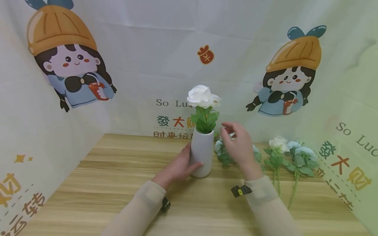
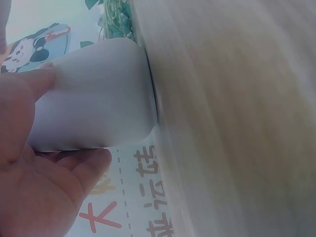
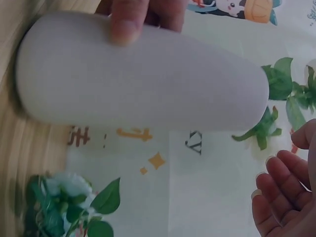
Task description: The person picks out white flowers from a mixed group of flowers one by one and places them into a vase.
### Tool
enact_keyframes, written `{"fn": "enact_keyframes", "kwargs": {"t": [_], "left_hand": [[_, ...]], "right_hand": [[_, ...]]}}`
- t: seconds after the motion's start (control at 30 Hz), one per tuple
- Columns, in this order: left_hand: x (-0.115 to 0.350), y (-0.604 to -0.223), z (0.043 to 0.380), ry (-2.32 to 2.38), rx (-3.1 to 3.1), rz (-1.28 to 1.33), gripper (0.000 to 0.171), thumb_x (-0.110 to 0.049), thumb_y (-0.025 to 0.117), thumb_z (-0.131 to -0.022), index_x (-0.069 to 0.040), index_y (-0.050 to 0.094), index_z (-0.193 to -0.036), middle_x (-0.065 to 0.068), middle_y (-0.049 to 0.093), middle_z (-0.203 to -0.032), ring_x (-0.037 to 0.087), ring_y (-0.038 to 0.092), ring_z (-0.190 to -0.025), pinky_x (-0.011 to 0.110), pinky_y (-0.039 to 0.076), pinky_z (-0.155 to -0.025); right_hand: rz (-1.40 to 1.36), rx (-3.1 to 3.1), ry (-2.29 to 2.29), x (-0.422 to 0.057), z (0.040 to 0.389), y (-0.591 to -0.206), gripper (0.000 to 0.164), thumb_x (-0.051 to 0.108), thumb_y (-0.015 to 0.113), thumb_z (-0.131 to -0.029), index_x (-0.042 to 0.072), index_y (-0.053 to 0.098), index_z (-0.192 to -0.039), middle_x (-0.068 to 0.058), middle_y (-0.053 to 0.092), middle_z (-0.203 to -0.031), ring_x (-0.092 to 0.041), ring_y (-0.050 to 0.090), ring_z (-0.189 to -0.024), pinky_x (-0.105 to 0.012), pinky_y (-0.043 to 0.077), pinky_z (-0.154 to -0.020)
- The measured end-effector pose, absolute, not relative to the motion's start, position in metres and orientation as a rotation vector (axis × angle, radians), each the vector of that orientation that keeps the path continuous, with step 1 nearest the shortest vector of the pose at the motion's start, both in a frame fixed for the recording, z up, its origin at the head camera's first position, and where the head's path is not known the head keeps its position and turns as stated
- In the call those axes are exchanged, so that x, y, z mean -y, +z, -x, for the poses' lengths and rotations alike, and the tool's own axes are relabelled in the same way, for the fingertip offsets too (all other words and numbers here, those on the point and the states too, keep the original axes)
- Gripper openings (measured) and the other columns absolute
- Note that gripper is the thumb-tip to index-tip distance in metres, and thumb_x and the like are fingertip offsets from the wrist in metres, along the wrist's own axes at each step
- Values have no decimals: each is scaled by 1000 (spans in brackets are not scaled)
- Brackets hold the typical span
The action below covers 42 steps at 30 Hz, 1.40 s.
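A white vase (image 1: 202,154) stands upright on the wooden table, with white roses (image 1: 201,96) and green leaves rising from its mouth. My left hand (image 1: 178,165) grips the lower part of the vase, thumb on the near side and fingers around the other; the left wrist view shows this grip on the vase (image 2: 94,98) close up. To the right of the vase's mouth, my right hand (image 1: 238,144) is raised with loosely bent fingers and nothing between them. In the right wrist view that hand (image 3: 289,190) is apart from the vase and its leaves.
Right of my right hand lie a white rose (image 1: 278,144) and pale blue flowers (image 1: 304,155) with long stems. More pale blue flowers (image 1: 222,152) lie behind that hand, partly hidden. A printed cloth (image 1: 141,65) hangs behind and beside the wooden table (image 1: 118,173).
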State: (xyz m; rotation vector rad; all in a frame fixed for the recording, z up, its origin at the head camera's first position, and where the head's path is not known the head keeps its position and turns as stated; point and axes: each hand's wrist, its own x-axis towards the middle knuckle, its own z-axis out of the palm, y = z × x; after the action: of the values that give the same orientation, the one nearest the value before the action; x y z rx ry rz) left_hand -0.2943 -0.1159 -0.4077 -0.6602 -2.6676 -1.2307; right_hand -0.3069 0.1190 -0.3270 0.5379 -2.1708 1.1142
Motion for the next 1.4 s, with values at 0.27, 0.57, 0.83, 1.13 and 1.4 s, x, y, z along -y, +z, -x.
{"fn": "enact_keyframes", "kwargs": {"t": [0.27, 0.57, 0.83, 1.13, 1.4], "left_hand": [[115, -408, 294, -1220, 2684, 653, 89, -25, 77, -105, 9, 22, -166, 36, 44, -163, 49, 49, -152, 61, 39, -131], [115, -409, 295, -1226, 2682, 644, 89, -26, 77, -105, 8, 23, -167, 35, 43, -164, 48, 49, -153, 60, 39, -132], [115, -408, 295, -1223, 2665, 666, 89, -25, 76, -105, 8, 22, -167, 35, 43, -164, 47, 48, -153, 59, 37, -133], [114, -408, 295, -1201, 2668, 663, 89, -26, 77, -104, 8, 22, -167, 35, 43, -164, 47, 48, -153, 59, 38, -132], [115, -408, 295, -1206, 2679, 665, 90, -27, 76, -105, 7, 21, -167, 34, 42, -165, 46, 47, -154, 58, 38, -133]], "right_hand": [[-547, 2208, 1015, -147, 311, -341, 24, 12, 66, -106, -2, 74, -124, -21, 74, -111, -39, 70, -102, -56, 58, -85], [-538, 2270, 846, -178, 316, -358, 24, 13, 66, -107, -3, 74, -124, -23, 75, -115, -39, 73, -102, -53, 62, -82], [-414, 2427, 779, -210, 324, -367, 33, 22, 60, -111, -2, 72, -130, -25, 74, -122, -44, 71, -111, -63, 60, -93], [-75, 2881, 578, -254, 330, -368, 52, 28, 50, -112, -13, 60, -142, -40, 63, -136, -57, 67, -116, -67, 61, -86], [172, 3164, 362, -268, 326, -370, 40, 11, 47, -108, -25, 63, -113, -52, 56, -121, -58, 65, -106, -60, 64, -80]]}}
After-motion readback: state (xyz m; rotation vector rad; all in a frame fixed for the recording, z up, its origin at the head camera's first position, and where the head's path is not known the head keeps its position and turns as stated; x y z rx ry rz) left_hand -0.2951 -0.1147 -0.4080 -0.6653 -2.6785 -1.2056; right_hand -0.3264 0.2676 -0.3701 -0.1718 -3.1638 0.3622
